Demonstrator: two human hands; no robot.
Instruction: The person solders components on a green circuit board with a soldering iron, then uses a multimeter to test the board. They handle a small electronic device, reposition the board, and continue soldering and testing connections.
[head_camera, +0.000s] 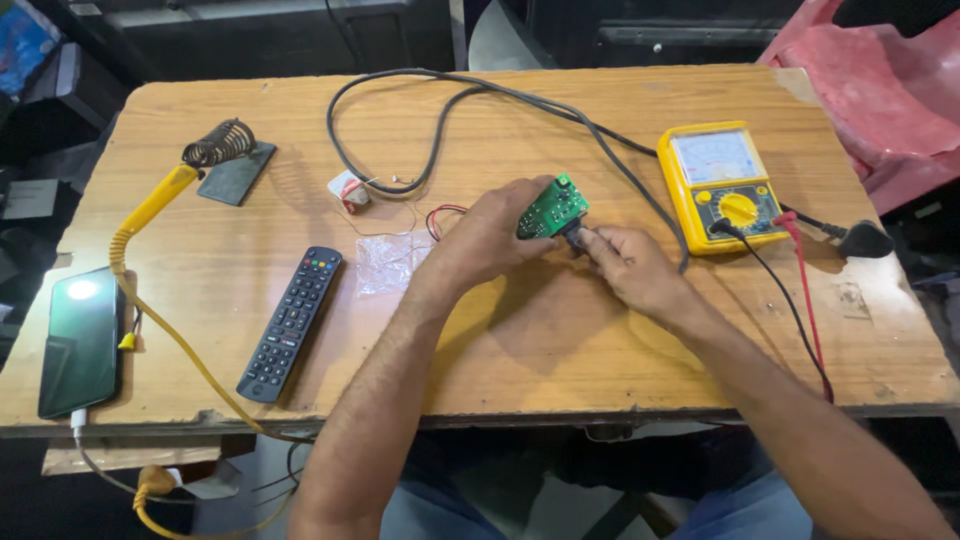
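**Green circuit board held between two hands over the workbench**

The left hand (492, 235) is clamped on a small green circuit board (553, 207), fingers wrapped round its lower-left end so the board stands tilted above the wooden table (560, 340) — its long axis runs from lower left to upper right, the free end pointing toward the yellow analog multimeter (722, 186). The right hand (632, 268) sits just beside the board's lower edge, to the board's right and slightly nearer the person, its fingertips pinched together on a small dark part at that edge; what that part is cannot be made out. So the board lies up and to the left of the right hand, touching it at the fingertips.

Red and black probe leads (800, 300) trail from the meter, well apart from both hands. Left of the hands lie a clear plastic bag (388, 262), a black remote control (290, 322), a yellow-handled soldering iron (160, 200) in its coil stand — and a phone (80, 340).
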